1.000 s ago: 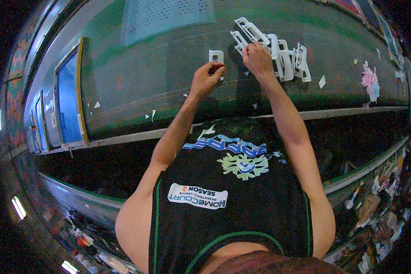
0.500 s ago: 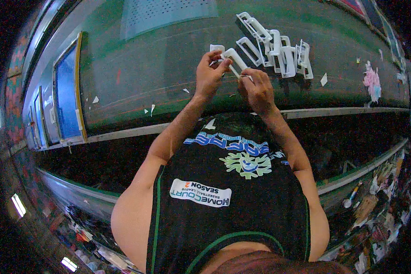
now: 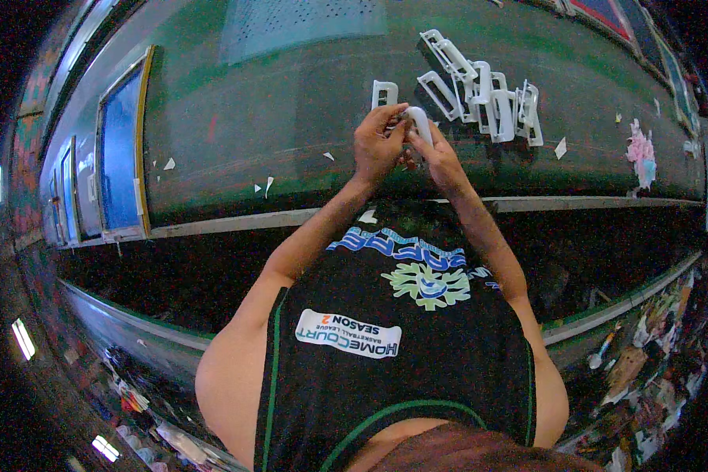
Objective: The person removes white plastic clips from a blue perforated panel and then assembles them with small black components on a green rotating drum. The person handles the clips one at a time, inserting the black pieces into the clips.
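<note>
Close in front of my body, both hands hold a white plastic handle-shaped piece (image 3: 420,123) just above the green table. My left hand (image 3: 379,146) pinches its left side with bent fingers. My right hand (image 3: 442,157) grips its right and near side, thumb along it. The fingers cover much of the piece's lower part. Just beyond my left hand lies a single white rectangular frame piece (image 3: 385,85). A loose heap of several similar white pieces (image 3: 501,116) rests farther right, some overlapping.
The green table (image 3: 291,118) has a pale rail along its near edge. White scraps (image 3: 561,148) and a pink and blue patch (image 3: 639,153) lie on it. A perforated light-blue sheet (image 3: 307,27) is at the far side, a yellow-edged blue panel (image 3: 124,149) at left.
The held piece has turned more upright, and my right hand has come closer to my left. The single piece beyond my left hand now shows more fully.
</note>
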### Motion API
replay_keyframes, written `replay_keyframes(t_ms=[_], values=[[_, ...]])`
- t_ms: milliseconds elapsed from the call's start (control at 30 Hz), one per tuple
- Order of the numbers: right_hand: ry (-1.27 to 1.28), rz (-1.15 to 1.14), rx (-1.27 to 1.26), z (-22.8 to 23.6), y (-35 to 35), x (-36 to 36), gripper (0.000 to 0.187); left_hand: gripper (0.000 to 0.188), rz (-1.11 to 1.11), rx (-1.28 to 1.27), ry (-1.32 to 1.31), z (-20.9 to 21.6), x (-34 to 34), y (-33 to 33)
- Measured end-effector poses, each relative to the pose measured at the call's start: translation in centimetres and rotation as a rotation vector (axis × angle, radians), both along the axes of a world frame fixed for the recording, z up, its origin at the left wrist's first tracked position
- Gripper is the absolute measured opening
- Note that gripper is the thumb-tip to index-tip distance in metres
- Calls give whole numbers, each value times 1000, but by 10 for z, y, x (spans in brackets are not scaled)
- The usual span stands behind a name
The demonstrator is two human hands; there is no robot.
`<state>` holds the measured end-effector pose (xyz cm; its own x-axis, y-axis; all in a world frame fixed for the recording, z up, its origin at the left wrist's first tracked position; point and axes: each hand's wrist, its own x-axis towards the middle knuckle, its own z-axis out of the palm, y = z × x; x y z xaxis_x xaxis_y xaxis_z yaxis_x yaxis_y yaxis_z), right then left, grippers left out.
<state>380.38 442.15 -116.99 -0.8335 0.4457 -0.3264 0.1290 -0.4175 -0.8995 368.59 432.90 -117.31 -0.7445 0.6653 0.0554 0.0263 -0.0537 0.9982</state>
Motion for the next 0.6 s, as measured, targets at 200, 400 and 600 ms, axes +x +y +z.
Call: replay_keyframes(t_ms=[200,400,600], values=[[-84,-96,134,-2,-22,-9,48,27,135,-30,401,-8,1,-2],[-64,-166,107,-5,-22,-13,47,26,103,28,-1,-19,5,3],[-127,-145,91,-4,-19,-15,46,44,11,-87,38,-32,0,2]])
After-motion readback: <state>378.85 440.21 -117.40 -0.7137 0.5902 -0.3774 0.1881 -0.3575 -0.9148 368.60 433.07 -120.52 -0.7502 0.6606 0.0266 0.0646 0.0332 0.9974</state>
